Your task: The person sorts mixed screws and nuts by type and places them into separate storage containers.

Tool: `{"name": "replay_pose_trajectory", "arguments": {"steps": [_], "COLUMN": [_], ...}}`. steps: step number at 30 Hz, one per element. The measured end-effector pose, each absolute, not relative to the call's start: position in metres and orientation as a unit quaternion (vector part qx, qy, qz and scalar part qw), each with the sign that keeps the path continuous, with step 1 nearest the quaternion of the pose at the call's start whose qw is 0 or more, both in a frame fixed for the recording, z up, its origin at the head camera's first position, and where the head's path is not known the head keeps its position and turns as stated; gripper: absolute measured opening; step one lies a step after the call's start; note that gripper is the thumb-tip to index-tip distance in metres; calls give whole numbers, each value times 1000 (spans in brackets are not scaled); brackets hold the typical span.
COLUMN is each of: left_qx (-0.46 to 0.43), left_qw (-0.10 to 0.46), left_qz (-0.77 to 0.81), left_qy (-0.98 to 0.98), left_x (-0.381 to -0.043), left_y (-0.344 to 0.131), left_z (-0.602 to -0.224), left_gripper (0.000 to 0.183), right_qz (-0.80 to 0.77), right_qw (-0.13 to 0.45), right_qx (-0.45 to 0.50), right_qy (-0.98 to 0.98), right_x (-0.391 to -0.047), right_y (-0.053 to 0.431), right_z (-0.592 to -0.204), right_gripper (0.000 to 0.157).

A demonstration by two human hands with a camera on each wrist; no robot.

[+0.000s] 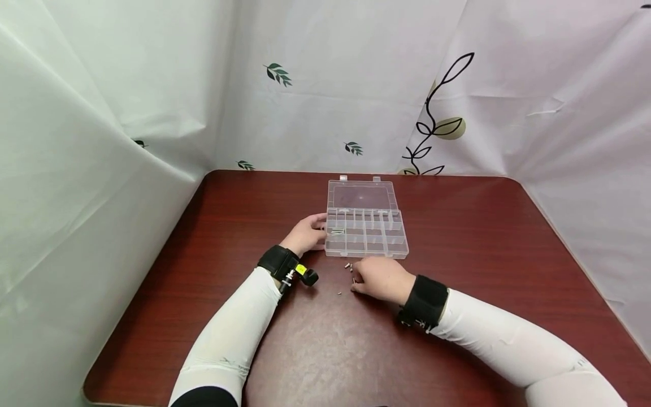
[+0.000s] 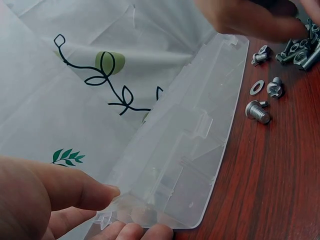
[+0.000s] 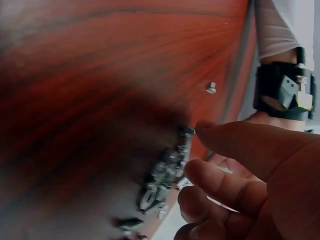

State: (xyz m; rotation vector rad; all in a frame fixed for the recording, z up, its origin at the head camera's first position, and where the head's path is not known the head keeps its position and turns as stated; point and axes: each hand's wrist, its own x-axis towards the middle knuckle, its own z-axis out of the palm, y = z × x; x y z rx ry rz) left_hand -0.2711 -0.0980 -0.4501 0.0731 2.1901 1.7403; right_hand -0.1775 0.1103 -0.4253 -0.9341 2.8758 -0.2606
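Observation:
A clear plastic compartment box (image 1: 366, 239) lies on the table, its lid (image 1: 362, 195) folded back. My left hand (image 1: 304, 235) holds the box at its left side; in the left wrist view the thumb (image 2: 102, 196) is at the rim and the fingertips (image 2: 159, 232) lie along the corner. My right hand (image 1: 381, 278) is low at the table in front of the box. Its thumb and fingers (image 3: 201, 172) stand slightly apart beside a pile of bolts and washers (image 3: 162, 177). Some long screws (image 1: 337, 231) lie in a left compartment.
Between pile and box lie a short thick bolt (image 2: 258, 112), a flat washer (image 2: 257, 87) and a small screw (image 2: 274, 87). One loose screw (image 3: 211, 88) sits apart on the brown table (image 1: 458, 237). A white patterned curtain (image 1: 315, 113) hangs behind the table.

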Motion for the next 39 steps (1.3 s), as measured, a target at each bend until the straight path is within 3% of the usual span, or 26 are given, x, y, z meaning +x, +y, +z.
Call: {"name": "replay_pose_trajectory", "arguments": {"steps": [9, 17, 30, 39], "left_qx": [21, 24, 19, 17], "left_qw": [172, 179, 170, 173], "left_qz": [620, 616, 618, 623], "left_qy": [765, 767, 767, 763], "left_x": [-270, -269, -270, -272], "left_y": [-96, -98, -98, -98], "left_z": [-450, -448, -451, -451], "left_gripper": [62, 63, 62, 63], "right_qz": [-82, -44, -97, -127], "right_qw": [31, -36, 6, 9], "right_qx": [-334, -350, -328, -289], "right_qy": [939, 935, 939, 949], "right_x": [-177, -177, -187, -221], "right_y": [113, 113, 115, 110], "right_z": [-433, -438, -421, -396], "right_gripper": [25, 17, 15, 11]}}
